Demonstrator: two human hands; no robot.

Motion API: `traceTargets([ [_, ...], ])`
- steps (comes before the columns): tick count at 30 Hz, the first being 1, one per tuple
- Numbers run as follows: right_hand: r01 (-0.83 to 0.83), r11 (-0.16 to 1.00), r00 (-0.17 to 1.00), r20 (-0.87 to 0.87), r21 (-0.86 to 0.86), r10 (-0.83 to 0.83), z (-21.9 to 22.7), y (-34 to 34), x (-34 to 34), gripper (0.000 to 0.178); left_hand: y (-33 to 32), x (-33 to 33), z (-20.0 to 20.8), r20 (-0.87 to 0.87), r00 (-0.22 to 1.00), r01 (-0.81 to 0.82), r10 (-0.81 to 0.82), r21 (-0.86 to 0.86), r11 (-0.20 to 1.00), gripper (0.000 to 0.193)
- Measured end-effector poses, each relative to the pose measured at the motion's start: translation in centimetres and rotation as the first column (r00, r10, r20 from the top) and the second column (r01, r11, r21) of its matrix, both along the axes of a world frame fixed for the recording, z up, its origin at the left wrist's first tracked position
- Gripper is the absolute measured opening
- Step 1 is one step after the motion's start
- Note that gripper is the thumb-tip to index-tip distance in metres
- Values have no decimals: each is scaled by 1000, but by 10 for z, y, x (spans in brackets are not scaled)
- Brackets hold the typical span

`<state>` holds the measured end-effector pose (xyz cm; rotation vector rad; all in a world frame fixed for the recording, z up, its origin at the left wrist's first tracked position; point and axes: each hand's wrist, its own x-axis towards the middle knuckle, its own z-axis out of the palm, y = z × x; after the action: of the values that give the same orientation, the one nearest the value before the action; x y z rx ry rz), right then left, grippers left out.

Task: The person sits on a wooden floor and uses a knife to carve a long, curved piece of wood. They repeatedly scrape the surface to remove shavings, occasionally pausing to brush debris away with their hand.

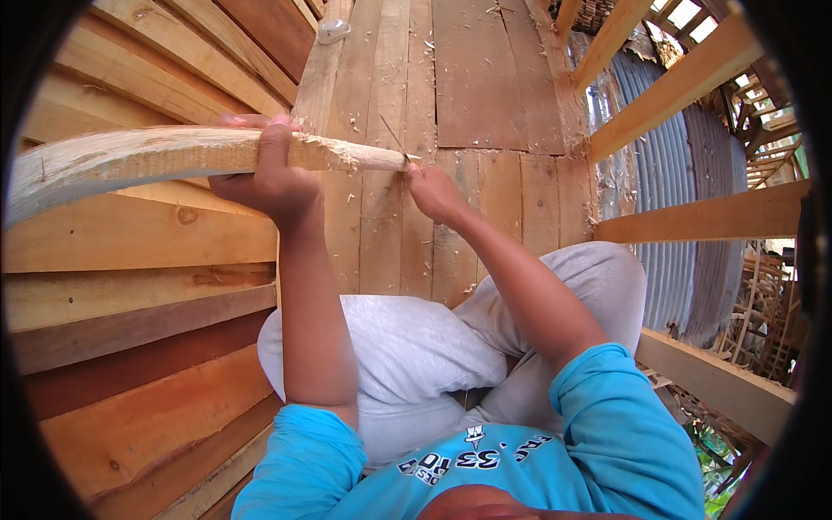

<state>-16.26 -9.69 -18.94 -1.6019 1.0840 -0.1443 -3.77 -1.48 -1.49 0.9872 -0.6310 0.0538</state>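
Observation:
A long, pale, curved piece of wood [165, 154] reaches from the left edge to the middle of the view, thick at the left and narrowing to a whittled tip. My left hand [282, 184] is closed around it near where the taper begins. At the thin end, my right hand [439, 197] grips a knife [391, 133], whose narrow blade slants up and left across the tip. The knife's handle is hidden in my fist. Rough, freshly cut fibres show on the wood between my hands.
Shavings lie scattered on the plank floor [472, 186] around my crossed legs. A plank wall [147, 234] closes in the left side. On the right are wooden rails [702, 215] with corrugated metal sheets [672, 165] beyond. A small clear plastic object [334, 31] sits at the far end.

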Motion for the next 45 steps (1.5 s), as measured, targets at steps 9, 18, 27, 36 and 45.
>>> traceTargets([
  [9, -116, 985, 985, 144, 125, 98, 65, 26, 13, 51, 3, 13, -5, 202, 949, 240, -244, 43, 970, 37],
  [18, -25, 951, 999, 50, 308, 10, 20, 27, 15, 53, 17, 54, -10, 177, 825, 554, -537, -60, 830, 36],
  [27, -50, 984, 917, 383, -173, 114, 23, 54, 37, 53, 25, 64, -15, 121, 839, 543, -531, -99, 834, 36],
  [36, -146, 971, 958, 218, -188, 187, 77, 61, 26, 53, 39, 60, -22, 149, 833, 550, -533, -121, 826, 35],
  [45, -150, 979, 948, 262, -140, 182, 47, 43, 32, 55, 34, 59, -22, 144, 794, 607, -591, -127, 785, 35],
])
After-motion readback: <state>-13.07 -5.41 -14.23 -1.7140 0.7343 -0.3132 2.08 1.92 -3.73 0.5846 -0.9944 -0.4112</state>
